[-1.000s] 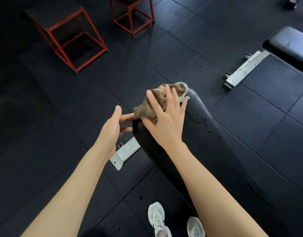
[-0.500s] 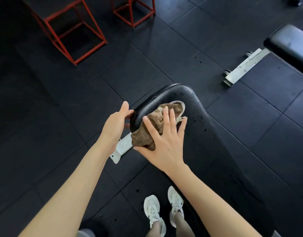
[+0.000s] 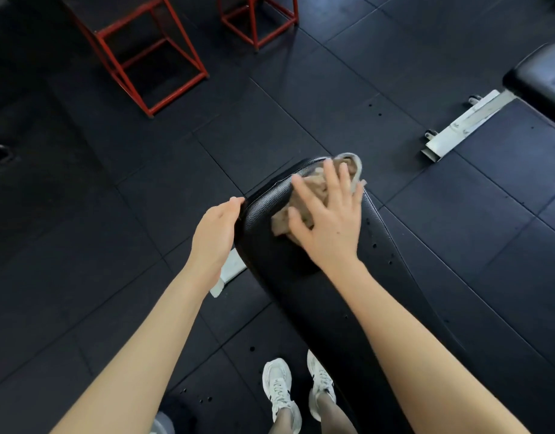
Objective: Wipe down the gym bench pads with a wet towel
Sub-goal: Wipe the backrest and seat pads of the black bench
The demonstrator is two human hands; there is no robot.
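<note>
A black padded gym bench point(image 3: 301, 277) runs from the centre toward the lower right. A crumpled brown towel point(image 3: 316, 189) lies on the far end of its pad. My right hand point(image 3: 329, 223) presses flat on the towel with fingers spread and straight. My left hand point(image 3: 216, 233) rests against the pad's left edge, fingers fairly straight, its fingertips hidden behind the rim.
Two red metal frame boxes point(image 3: 138, 54) point(image 3: 257, 20) stand on the black rubber floor at the top. A second black bench point(image 3: 545, 76) with a white foot bar point(image 3: 457, 126) is at the right. A white base bar point(image 3: 229, 274) shows under my bench. My white shoes point(image 3: 282, 393) are below.
My right hand has pushed the towel back up toward the far right end of the pad after sweeping it down and left. My left hand stays at the pad's left edge.
</note>
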